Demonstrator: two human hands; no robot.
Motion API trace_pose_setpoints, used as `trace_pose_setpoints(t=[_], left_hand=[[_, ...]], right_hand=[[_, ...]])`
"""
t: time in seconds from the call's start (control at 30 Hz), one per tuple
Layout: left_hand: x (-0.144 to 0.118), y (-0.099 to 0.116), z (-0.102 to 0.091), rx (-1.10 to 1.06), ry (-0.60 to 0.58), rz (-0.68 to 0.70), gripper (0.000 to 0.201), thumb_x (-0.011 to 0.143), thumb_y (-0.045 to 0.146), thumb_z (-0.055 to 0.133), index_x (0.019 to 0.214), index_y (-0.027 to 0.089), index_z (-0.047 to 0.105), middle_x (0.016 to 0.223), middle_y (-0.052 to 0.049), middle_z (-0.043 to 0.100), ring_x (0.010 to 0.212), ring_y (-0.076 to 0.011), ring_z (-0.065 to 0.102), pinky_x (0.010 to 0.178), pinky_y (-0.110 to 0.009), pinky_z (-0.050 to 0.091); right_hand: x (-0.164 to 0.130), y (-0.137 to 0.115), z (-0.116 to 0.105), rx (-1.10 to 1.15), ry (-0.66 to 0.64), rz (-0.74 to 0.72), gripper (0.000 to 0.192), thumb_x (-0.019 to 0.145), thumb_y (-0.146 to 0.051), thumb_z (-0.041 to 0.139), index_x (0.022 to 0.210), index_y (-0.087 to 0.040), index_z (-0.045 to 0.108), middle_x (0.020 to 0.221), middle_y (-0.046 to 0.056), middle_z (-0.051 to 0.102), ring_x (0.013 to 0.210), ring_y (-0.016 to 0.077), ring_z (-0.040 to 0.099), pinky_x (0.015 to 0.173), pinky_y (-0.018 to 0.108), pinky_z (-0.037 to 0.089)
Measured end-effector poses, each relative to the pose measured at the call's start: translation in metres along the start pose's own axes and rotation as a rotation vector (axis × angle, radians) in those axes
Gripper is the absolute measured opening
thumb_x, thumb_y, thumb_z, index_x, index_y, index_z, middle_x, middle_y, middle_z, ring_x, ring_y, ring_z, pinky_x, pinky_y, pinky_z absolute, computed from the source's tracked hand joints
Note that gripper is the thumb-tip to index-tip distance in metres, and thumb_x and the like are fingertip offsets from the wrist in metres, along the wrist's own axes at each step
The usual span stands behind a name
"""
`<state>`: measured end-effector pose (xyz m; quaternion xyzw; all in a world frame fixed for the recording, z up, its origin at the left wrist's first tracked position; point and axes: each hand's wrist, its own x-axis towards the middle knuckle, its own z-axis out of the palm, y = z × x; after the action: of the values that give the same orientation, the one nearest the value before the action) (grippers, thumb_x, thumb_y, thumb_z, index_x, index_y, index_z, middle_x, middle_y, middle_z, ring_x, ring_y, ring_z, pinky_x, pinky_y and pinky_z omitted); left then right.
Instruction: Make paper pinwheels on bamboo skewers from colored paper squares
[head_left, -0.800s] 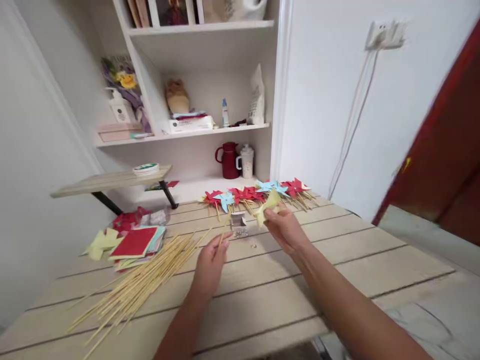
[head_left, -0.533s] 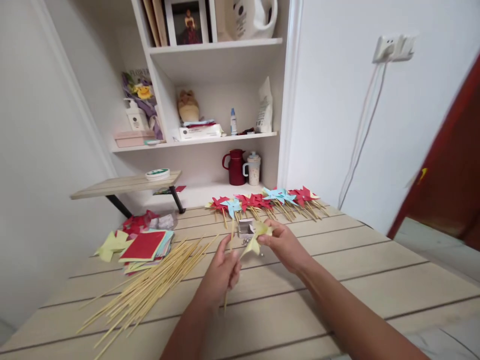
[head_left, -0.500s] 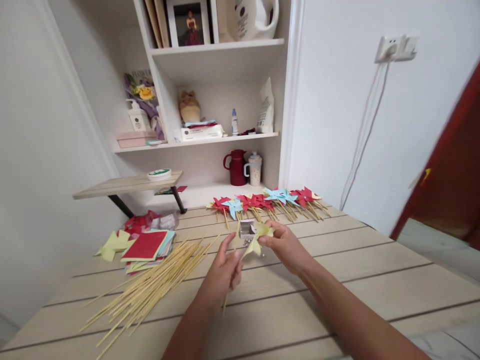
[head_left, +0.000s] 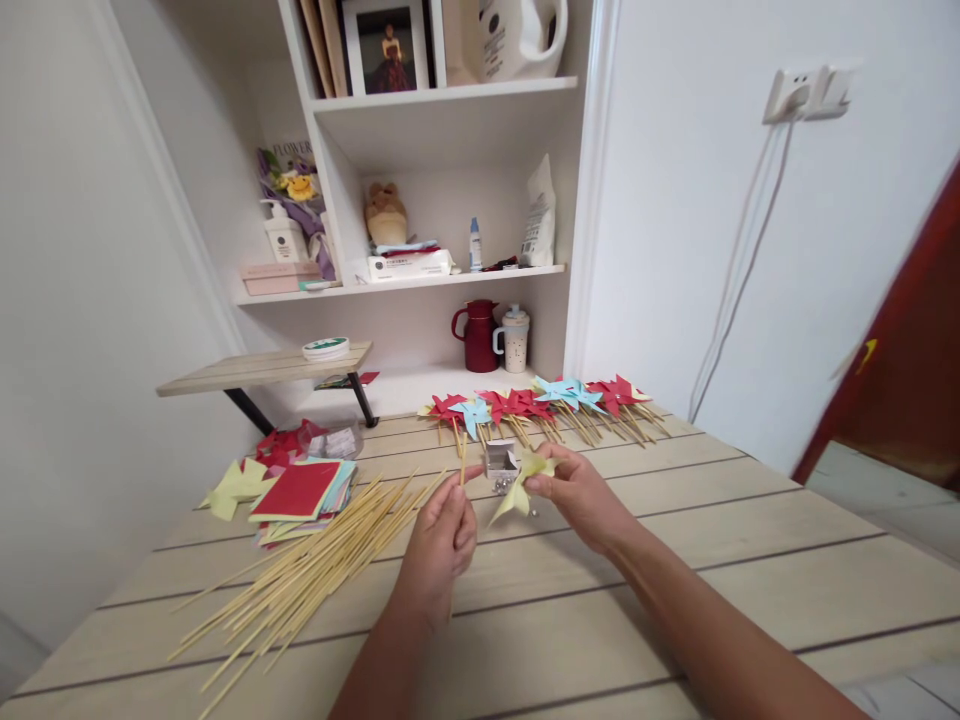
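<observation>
Nearby, a small box (head_left: 501, 462) and finished pinwheels (head_left: 540, 400) lie beyond the hands (head_left: 510, 510).

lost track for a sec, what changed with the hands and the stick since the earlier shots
The left hand lifted a bamboo stick off the table and now holds it upright. The right hand drew the yellow pinwheel back from the row of finished pinwheels to just beside the stick's tip. The stick pile, paper stack and small box stayed put.
</observation>
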<state>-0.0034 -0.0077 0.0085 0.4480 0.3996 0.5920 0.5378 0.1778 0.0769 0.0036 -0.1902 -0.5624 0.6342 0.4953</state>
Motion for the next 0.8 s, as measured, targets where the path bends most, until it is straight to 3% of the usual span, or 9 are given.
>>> trace_pose_setpoints(t=[0.1, 0.23, 0.4, 0.53, 0.7, 0.8], left_hand=[[0.000, -0.002, -0.001, -0.031, -0.019, 0.009, 0.061, 0.089, 0.054, 0.058, 0.137, 0.017, 0.050, 0.052, 0.011, 0.036, 0.038, -0.0039, 0.017, 0.037, -0.019, 0.011], [-0.001, -0.001, -0.001, -0.031, -0.004, 0.024, 0.060, 0.090, 0.052, 0.057, 0.138, 0.018, 0.047, 0.049, 0.013, 0.032, 0.037, -0.0043, 0.012, 0.036, -0.019, 0.010], [-0.002, -0.001, -0.002, 0.014, 0.016, 0.031, 0.040, 0.089, 0.054, 0.057, 0.112, 0.021, 0.056, 0.050, 0.013, 0.030, 0.038, -0.0039, 0.010, 0.036, -0.018, 0.010], [-0.001, -0.004, -0.001, 0.123, 0.016, 0.035, 0.037, 0.085, 0.057, 0.060, 0.090, 0.020, 0.056, 0.052, 0.011, 0.031, 0.041, -0.0049, 0.018, 0.039, -0.018, 0.012], [-0.004, -0.009, 0.002, 0.309, 0.118, 0.138, 0.036, 0.085, 0.055, 0.058, 0.084, 0.019, 0.062, 0.055, 0.007, 0.035, 0.048, -0.0089, 0.028, 0.046, -0.022, 0.019], [-0.008, -0.011, 0.004, 0.369, 0.159, 0.213, 0.033, 0.085, 0.051, 0.059, 0.084, 0.019, 0.066, 0.057, 0.004, 0.039, 0.052, -0.0112, 0.032, 0.049, -0.024, 0.023]], right_hand=[[-0.002, -0.001, 0.002, -0.055, 0.000, -0.007, 0.027, 0.070, -0.026, 0.084, 0.075, -0.020, 0.059, 0.071, -0.003, 0.068, 0.062, 0.0113, 0.055, 0.060, 0.025, 0.040], [-0.004, -0.002, 0.004, -0.134, -0.016, -0.027, 0.023, 0.072, -0.026, 0.083, 0.075, -0.020, 0.060, 0.071, -0.003, 0.065, 0.064, 0.0118, 0.054, 0.060, 0.025, 0.039], [-0.007, -0.011, 0.007, -0.246, -0.013, -0.117, 0.016, 0.077, -0.025, 0.078, 0.076, -0.021, 0.063, 0.078, -0.001, 0.065, 0.073, 0.0148, 0.057, 0.063, 0.026, 0.041], [-0.014, -0.024, 0.015, -0.424, -0.069, -0.389, 0.004, 0.086, -0.020, 0.068, 0.083, -0.023, 0.068, 0.081, 0.002, 0.066, 0.079, 0.0177, 0.060, 0.072, 0.032, 0.046], [-0.026, -0.030, 0.025, -0.646, -0.040, -0.777, 0.021, 0.088, -0.006, 0.059, 0.091, -0.024, 0.069, 0.085, 0.004, 0.070, 0.082, 0.0189, 0.063, 0.075, 0.036, 0.050], [-0.029, -0.028, 0.028, -0.716, -0.016, -0.922, 0.028, 0.087, -0.001, 0.057, 0.096, -0.024, 0.069, 0.085, 0.004, 0.071, 0.081, 0.0189, 0.063, 0.074, 0.038, 0.051]])
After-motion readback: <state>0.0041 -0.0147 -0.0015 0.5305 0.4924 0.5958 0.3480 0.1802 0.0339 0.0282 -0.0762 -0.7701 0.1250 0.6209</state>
